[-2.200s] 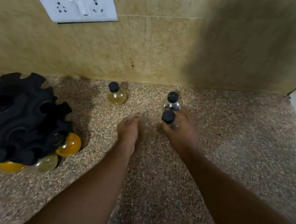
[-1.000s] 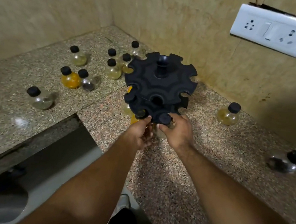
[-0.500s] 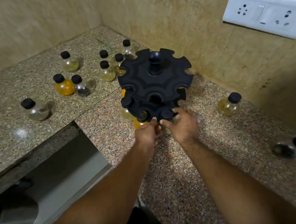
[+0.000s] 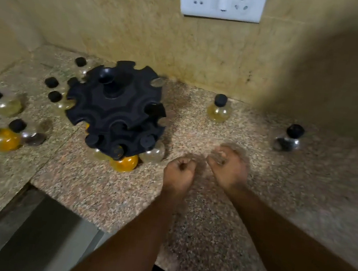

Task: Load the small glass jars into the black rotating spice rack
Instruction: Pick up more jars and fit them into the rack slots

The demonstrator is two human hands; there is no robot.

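Two probably slick, fragile jars: yellowish jar (image 4: pixel 218 112) at twelve o'clock, dark jar (image 4: pixel 288 139) at two; grip the bulb. Your left hand (image 4: pixel 178 173) curls empty; right hand (image 4: pixel 228 167), can't tell.

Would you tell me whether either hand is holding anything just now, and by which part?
The left hand is curled around nothing; the right hand is too blurred to tell.

I work from one view, the head-worn wide-angle camera. It looks forward and steeply down, close in, onto the speckled brown granite countertop (image 4: pixel 98 188), facing the beige stone wall (image 4: pixel 119 25). The white plastic socket plate (image 4: pixel 222 0) sits at the top edge, the black notched rotating spice rack (image 4: pixel 117 109) left of centre.
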